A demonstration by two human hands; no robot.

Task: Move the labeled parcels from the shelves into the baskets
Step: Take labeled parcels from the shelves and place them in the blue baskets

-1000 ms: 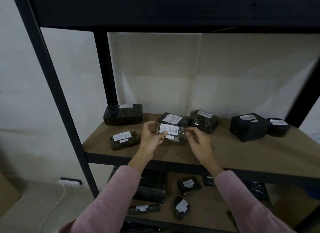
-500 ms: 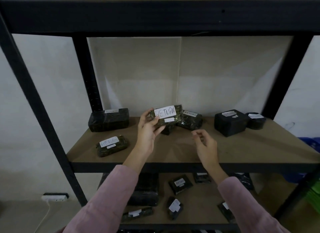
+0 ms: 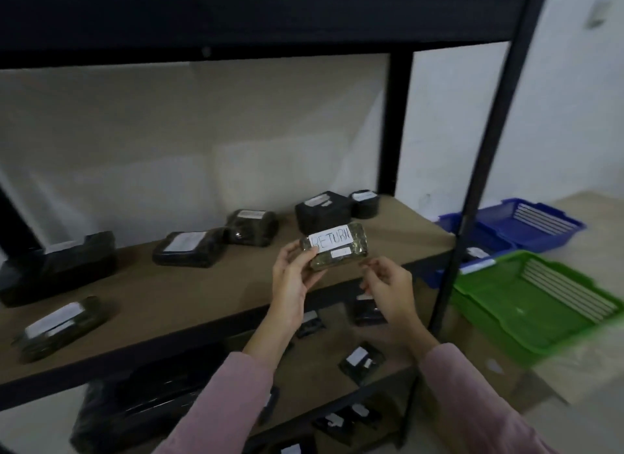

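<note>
Left hand (image 3: pixel 293 278) grips the RETURN parcel (image 3: pixel 337 251) at its left end: thumb on the label edge, fingers curled underneath. The parcel is held tilted above the front edge of the shelf (image 3: pixel 202 284). Right hand (image 3: pixel 388 286) is at the parcel's 5 o'clock, fingers loosely curled, tips just beside its lower right corner; can't tell if touching. Other parcels (image 3: pixel 189 249) sit on the shelf from 9 to 12 o'clock. Green basket (image 3: pixel 499 301) is at 4 o'clock of the hands, blue basket (image 3: pixel 520 232) at 2 o'clock; contents too blurred to read.
</note>
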